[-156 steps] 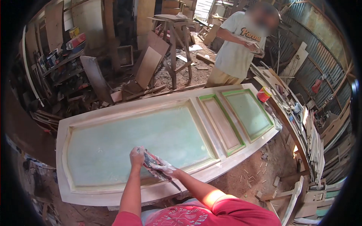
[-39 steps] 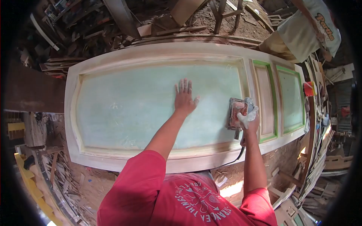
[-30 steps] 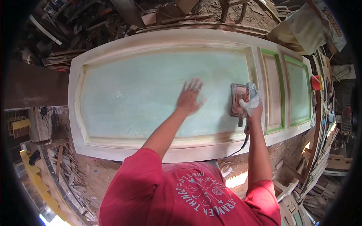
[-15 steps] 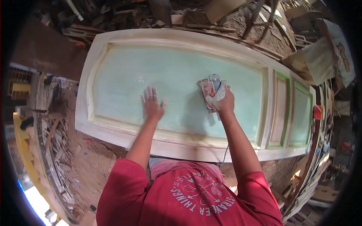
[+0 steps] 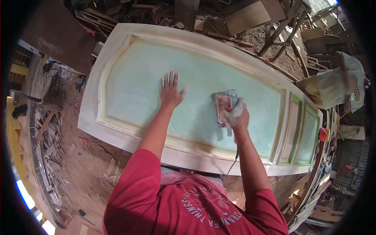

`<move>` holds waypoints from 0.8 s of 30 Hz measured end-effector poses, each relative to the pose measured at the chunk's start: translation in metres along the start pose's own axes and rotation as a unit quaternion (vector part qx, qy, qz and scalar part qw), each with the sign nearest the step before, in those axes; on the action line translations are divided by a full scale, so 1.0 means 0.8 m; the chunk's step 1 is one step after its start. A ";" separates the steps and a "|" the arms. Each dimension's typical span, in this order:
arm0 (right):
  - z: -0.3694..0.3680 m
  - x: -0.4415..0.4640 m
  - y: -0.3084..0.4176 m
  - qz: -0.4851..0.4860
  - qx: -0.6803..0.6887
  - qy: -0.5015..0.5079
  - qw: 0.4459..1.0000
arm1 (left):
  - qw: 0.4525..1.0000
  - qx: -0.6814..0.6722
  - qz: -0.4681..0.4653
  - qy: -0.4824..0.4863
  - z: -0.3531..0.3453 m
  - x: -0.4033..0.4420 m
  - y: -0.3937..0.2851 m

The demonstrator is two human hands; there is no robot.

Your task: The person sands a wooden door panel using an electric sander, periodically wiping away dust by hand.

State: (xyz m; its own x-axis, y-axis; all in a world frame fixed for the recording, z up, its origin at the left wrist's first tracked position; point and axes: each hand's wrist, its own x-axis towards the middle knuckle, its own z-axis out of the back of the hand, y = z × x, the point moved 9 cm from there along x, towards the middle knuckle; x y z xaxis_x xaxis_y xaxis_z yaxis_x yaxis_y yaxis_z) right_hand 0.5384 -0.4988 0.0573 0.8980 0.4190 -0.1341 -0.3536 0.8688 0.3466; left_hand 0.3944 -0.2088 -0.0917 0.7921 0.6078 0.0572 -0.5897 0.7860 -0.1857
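Note:
A large panelled door lies flat before me, with a pale wooden frame and a light green main panel. My left hand rests on that panel with its fingers extended and holds nothing. To the right, my right hand grips an electric sander, which sits against the green surface. White dust coats the fingers of this hand. From the sander a dark cord runs down past the door's near edge.
At the right end of the door are two smaller panels edged in green. Wood scraps litter the ground on the left. Past the far edge stand wooden trestle legs and boards. Another person is at the far right.
My left hand has moved away from me across the panel. The sander and my right hand have shifted slightly nearer and to the right. The view has turned a little.

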 end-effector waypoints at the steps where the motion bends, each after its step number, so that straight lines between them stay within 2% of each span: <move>1: 0.001 0.002 -0.018 -0.014 0.000 -0.020 1.000 | 1.000 -0.005 -0.008 0.005 0.001 0.008 0.005; 5: -0.001 0.004 -0.069 -0.074 0.005 -0.051 0.996 | 0.998 -0.012 -0.052 0.027 0.003 -0.005 0.024; 9: -0.013 0.003 -0.039 -0.103 -0.002 -0.052 0.993 | 0.994 -0.038 -0.092 0.045 0.023 -0.050 0.069; 18: -0.097 -0.011 0.192 0.014 0.011 0.008 1.000 | 0.998 -0.057 -0.005 -0.022 0.058 -0.074 0.275; 21: -0.122 -0.021 0.270 0.055 0.026 0.045 0.997 | 0.999 -0.041 0.018 -0.027 0.072 -0.084 0.320; 23: -0.123 -0.028 0.329 0.050 0.031 0.078 0.995 | 0.999 -0.024 0.032 -0.018 0.082 -0.080 0.338; 24: -0.135 -0.028 0.347 0.075 0.031 0.061 0.995 | 0.999 -0.015 0.038 -0.011 0.085 -0.077 0.346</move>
State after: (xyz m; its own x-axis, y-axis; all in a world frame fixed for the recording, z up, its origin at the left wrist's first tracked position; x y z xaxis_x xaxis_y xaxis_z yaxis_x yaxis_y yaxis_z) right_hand 0.3918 -0.2385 0.0565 0.7964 0.5754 -0.1865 -0.4612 0.7772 0.4281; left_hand 0.1721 -0.0211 -0.0796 0.7409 0.6686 0.0637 -0.6430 0.7335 -0.2203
